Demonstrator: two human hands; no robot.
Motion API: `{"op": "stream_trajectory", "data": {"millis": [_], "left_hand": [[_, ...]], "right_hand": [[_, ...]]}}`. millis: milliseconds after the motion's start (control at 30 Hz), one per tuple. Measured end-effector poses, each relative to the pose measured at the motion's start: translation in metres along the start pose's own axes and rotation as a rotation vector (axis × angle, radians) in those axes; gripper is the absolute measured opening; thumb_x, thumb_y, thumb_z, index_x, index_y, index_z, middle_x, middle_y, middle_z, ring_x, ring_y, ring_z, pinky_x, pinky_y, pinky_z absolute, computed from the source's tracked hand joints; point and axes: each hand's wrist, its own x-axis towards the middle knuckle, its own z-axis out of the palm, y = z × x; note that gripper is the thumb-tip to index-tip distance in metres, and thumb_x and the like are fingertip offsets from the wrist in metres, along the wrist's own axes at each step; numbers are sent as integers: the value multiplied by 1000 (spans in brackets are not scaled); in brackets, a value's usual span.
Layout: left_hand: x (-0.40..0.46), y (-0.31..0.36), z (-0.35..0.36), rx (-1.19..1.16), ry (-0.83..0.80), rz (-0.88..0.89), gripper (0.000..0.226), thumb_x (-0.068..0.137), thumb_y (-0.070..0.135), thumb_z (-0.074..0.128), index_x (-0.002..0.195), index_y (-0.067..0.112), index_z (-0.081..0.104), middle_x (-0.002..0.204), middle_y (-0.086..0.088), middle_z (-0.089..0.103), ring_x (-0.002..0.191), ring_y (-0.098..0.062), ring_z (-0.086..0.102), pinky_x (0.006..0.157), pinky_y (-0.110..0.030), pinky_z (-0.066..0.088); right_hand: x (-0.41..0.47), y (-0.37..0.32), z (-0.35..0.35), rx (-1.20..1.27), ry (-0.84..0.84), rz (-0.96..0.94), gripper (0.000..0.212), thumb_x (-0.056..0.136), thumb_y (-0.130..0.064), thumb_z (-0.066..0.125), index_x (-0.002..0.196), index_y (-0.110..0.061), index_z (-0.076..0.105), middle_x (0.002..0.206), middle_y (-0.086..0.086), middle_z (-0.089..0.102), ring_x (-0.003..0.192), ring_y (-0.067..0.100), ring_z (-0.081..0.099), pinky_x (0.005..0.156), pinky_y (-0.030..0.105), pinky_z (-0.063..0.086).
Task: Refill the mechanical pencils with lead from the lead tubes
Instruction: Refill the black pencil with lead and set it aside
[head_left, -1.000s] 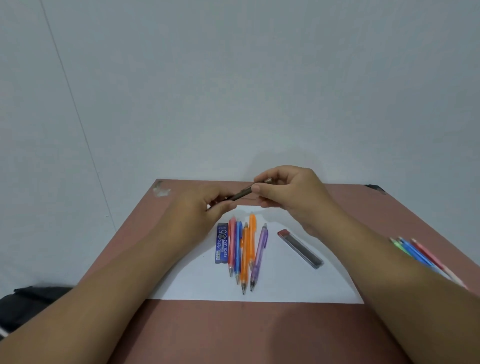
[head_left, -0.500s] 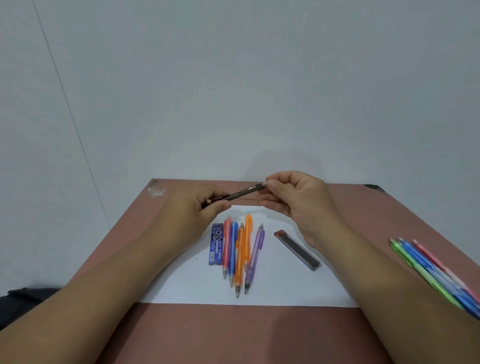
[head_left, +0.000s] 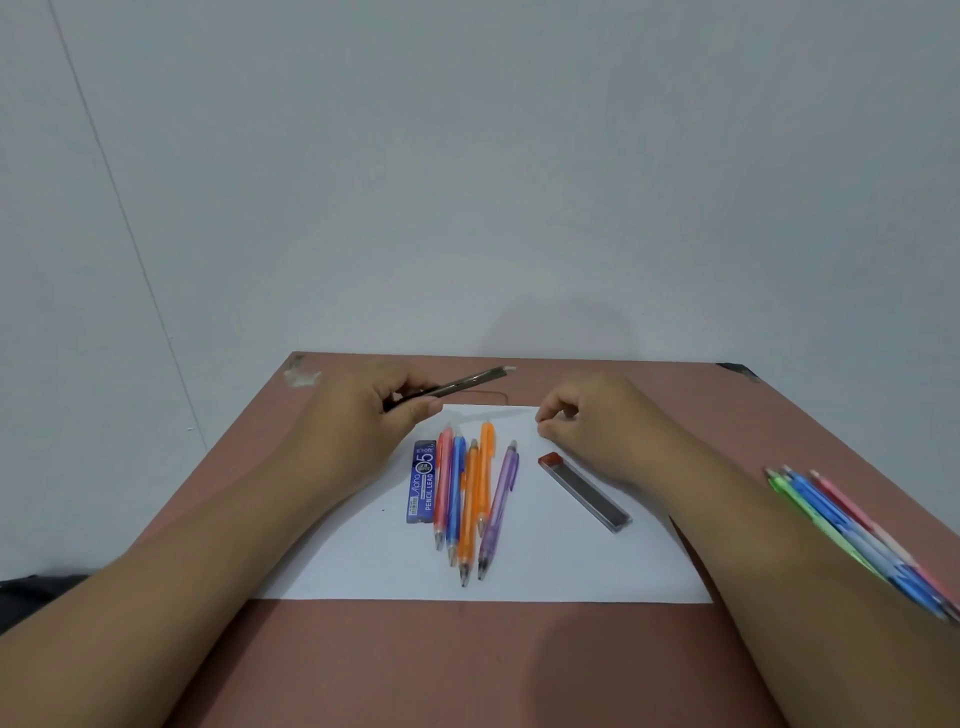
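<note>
Left hand (head_left: 363, 415) gripping, right hand (head_left: 587, 421) curled.

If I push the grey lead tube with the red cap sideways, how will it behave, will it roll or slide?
The lead tube looks flat-sided, so it would probably slide on the white paper, not roll. It looks thin and light, so a nudge may spin it. It seems stiff.

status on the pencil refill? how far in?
Early. Nothing shows as finished. In hand: the left hand grips a dark pencil; the right hand has fingers curled by the paper's far edge, contents unclear. Left: five pencils on the paper, more at the table's right; grey lead tube untouched.
</note>
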Motion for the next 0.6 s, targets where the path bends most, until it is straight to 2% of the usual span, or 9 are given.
{"op": "stream_trajectory", "data": {"millis": [167,300,400,500,600], "left_hand": [[0,-2,1,-20,-37,-44,3,94,33,69,96,34,71,83,11,70,83,-7,60,71,-33,53],[0,-1,1,-44,-45,-76,4,93,33,69,96,33,72,85,12,70,84,-7,62,73,-34,54],[0,-1,2,-34,-60,-80,5,93,34,69,97,33,71,87,14,71,86,-3,61,73,-32,55],[-1,1,1,-34,-64,-71,6,93,34,69,98,33,71,88,15,71,87,-1,60,71,-28,54],[0,1,1,-34,-68,-56,4,93,34,69,96,37,69,88,16,70,88,1,60,70,-24,52]], "right_hand": [[0,2,2,69,-13,47,9,92,-25,68,90,-26,77,96,-17,66,86,2,59,72,19,46],[-1,2,1,131,-8,71,4,87,-28,74,90,-28,77,93,-18,64,86,2,59,67,18,43],[-3,2,1,167,7,86,15,85,-33,74,100,-33,76,97,-22,61,91,-2,58,68,15,41],[-6,-1,2,291,73,61,11,87,-32,74,98,-35,74,99,-22,67,92,-3,63,69,16,46],[-8,-8,-2,357,131,-39,11,89,-35,76,99,-36,73,104,-23,66,99,-7,58,73,14,42]]}}
